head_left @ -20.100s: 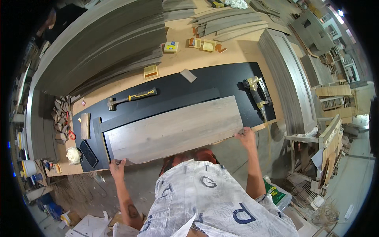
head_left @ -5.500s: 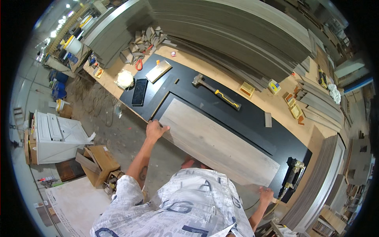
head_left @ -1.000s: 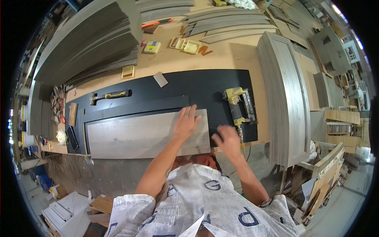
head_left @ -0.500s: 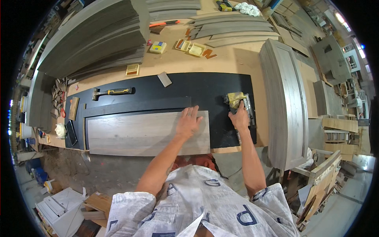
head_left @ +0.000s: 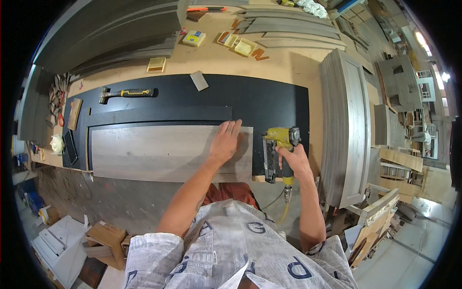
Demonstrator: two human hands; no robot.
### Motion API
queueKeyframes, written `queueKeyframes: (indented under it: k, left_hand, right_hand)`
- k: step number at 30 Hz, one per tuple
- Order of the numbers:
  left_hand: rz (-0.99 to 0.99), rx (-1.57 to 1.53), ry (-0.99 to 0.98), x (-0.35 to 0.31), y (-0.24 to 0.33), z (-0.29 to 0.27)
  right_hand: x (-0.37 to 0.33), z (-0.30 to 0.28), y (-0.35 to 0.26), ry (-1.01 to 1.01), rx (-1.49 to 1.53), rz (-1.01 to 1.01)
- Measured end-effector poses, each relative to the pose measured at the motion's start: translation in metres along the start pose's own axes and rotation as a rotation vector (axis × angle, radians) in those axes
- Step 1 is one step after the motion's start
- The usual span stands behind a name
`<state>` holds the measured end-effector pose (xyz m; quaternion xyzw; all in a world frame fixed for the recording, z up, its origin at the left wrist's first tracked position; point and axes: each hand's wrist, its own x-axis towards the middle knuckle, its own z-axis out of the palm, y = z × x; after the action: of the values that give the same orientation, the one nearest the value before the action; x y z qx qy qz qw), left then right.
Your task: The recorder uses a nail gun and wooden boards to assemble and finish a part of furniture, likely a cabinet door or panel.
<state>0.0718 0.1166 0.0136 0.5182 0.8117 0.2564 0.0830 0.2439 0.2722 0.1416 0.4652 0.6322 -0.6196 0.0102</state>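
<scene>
My left hand lies flat, fingers stretched, on the right end of a grey wood panel. The panel rests on a black board, its long far side along a dark guide strip. To the right of the panel, my right hand is wrapped round the handle of a yellow and black nail gun. A yellow air hose runs from the gun's near end toward my body. The nail gun's nose partly overlaps the board, and I cannot tell whether it touches it.
A hammer and a small grey wood offcut lie farther back on the board. Stacked grey boards stand at the far left, and framed panel doors at the right. Small yellow boxes sit behind.
My right hand has taken up the nail gun and turned it, bringing it nearer and left, toward the panel's end. My left hand stays on the panel. The view has shifted slightly.
</scene>
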Motion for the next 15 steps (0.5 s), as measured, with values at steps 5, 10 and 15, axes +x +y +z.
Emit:
queueKeyframes:
  k: [5, 10, 15]
  left_hand:
    - [0.018, 0.007, 0.048, -0.004, -0.006, 0.006]
    - [0.018, 0.013, 0.058, -0.004, -0.006, 0.007]
    - [0.031, 0.025, 0.066, -0.002, -0.008, 0.008]
  right_hand:
    - [0.006, 0.02, -0.018, 0.006, -0.138, 0.005]
    - [0.003, 0.027, -0.019, 0.0, -0.266, 0.035]
    - [-0.02, 0.032, -0.016, -0.004, -0.442, 0.031]
